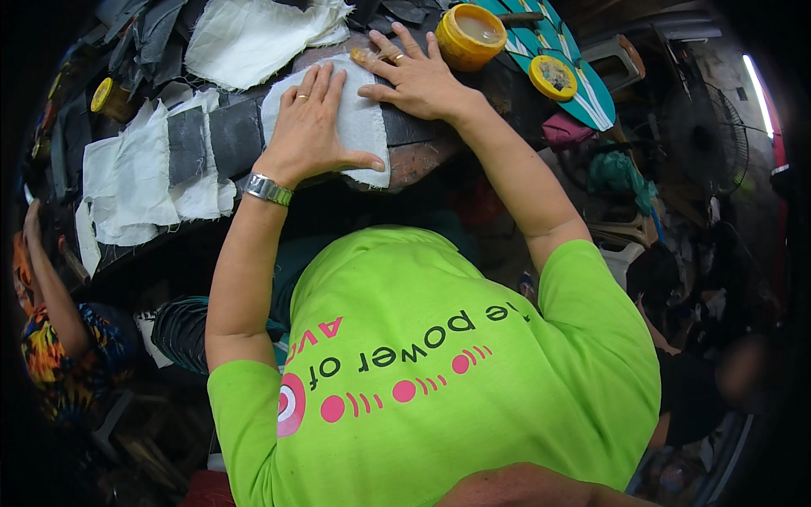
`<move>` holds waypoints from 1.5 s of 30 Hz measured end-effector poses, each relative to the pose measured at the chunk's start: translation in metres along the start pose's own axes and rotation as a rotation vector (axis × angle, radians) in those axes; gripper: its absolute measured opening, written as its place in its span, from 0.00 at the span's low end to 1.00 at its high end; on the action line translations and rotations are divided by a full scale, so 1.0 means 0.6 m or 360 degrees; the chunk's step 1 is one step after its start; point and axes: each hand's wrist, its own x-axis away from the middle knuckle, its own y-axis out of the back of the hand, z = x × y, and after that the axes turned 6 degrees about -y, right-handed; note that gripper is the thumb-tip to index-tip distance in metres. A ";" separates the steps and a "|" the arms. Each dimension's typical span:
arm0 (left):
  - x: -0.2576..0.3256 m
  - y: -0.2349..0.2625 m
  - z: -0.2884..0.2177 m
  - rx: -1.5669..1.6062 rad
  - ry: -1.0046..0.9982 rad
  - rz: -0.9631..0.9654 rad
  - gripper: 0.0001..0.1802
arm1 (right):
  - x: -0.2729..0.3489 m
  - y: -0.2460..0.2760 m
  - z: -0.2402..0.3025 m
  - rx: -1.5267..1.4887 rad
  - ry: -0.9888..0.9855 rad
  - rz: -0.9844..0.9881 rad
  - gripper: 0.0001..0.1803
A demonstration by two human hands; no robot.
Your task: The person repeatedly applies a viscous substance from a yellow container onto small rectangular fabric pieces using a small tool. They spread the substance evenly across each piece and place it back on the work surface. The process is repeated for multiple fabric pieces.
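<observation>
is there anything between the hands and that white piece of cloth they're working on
Nothing visible. The left hand lies flat on the white cloth piece, and the right hand presses its upper right edge. The yellow open tub stands beyond the right hand, not in between.

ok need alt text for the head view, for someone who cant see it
Seen from above, a person in a lime green shirt presses the left hand and right hand flat on a white cloth piece on a cluttered workbench, near an open yellow tub.
</observation>
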 end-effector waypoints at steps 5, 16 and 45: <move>-0.002 0.003 -0.001 -0.0004 0.0000 0.0018 0.78 | 0.018 0.020 -0.034 -0.0135 0.0146 0.0165 0.31; -0.006 0.008 -0.004 0.0040 0.0015 0.0044 0.81 | 0.056 0.133 -0.110 -0.1519 0.0010 -0.0117 0.20; 0.000 0.000 -0.001 0.0000 -0.0001 0.0016 0.78 | 0.049 0.020 0.025 0.0073 0.0117 0.0019 0.37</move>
